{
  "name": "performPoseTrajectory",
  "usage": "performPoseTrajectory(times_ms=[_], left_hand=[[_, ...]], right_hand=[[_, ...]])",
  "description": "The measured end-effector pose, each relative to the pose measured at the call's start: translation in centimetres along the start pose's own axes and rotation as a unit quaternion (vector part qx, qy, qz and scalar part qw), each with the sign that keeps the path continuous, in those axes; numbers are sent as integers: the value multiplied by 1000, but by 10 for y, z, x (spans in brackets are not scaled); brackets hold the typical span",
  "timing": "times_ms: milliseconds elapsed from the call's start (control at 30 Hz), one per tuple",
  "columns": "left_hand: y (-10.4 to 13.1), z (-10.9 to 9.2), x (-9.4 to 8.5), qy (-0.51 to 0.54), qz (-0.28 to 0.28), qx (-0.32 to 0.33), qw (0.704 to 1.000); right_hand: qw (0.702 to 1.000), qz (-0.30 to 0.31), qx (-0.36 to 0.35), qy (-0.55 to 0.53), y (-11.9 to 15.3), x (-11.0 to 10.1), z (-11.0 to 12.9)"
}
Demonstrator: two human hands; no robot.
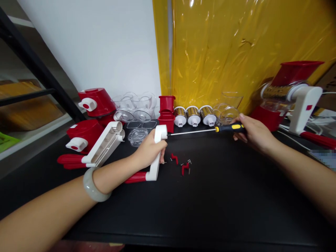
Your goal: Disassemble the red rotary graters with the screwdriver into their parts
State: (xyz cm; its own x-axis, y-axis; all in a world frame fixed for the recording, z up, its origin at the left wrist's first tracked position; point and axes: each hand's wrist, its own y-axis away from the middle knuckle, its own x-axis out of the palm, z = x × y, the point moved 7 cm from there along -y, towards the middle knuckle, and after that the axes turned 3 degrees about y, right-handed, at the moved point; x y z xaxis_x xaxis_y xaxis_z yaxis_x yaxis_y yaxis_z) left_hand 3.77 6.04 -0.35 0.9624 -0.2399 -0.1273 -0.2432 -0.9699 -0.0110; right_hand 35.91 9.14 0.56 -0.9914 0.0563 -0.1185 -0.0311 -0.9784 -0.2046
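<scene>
My left hand (152,149) is wrapped round a white crank handle (154,170) with a red grip (135,177), its round end turned to the right. In my right hand (250,132) is a long screwdriver (194,132) with a black and yellow handle, held level. Its tip is at the round end of the crank; whether it touches a screw there I cannot tell. On the black table just right of my left hand lie two small red plastic parts (185,169) and several small screws (189,161).
More white crank handles (103,147) with red grips lie at left, beside red grater bases (86,133). Clear plastic housings (135,105), red hoppers (167,112) and metal grating drums (193,116) line the back. An assembled rotary grater (285,94) stands at right near cables.
</scene>
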Motion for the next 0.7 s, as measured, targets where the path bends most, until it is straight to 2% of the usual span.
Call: performPoseTrajectory(times_ms=[67,200,300,467,533,633,700], left_hand=[[0,1,0,2,1,-4,1000],[1,-1,1,3,1,1,1000],[1,-2,2,9,1,-1,1000],[1,-2,2,14,-5,-8,1000],[2,-2,2,14,-7,-13,1000],[2,-2,3,13,-5,-9,1000],[2,-2,3,11,-2,-5,1000]], right_hand=[[1000,-7,-3,-30,2,0,3],[985,28,-3,-172,10,7,16],[986,31,-4,-163,9,7,16],[1000,-20,1,-16,1,-1,2],[998,-18,-9,-57,3,0,5],[985,20,-2,-174,8,5,13],[980,37,5,-194,8,7,15]])
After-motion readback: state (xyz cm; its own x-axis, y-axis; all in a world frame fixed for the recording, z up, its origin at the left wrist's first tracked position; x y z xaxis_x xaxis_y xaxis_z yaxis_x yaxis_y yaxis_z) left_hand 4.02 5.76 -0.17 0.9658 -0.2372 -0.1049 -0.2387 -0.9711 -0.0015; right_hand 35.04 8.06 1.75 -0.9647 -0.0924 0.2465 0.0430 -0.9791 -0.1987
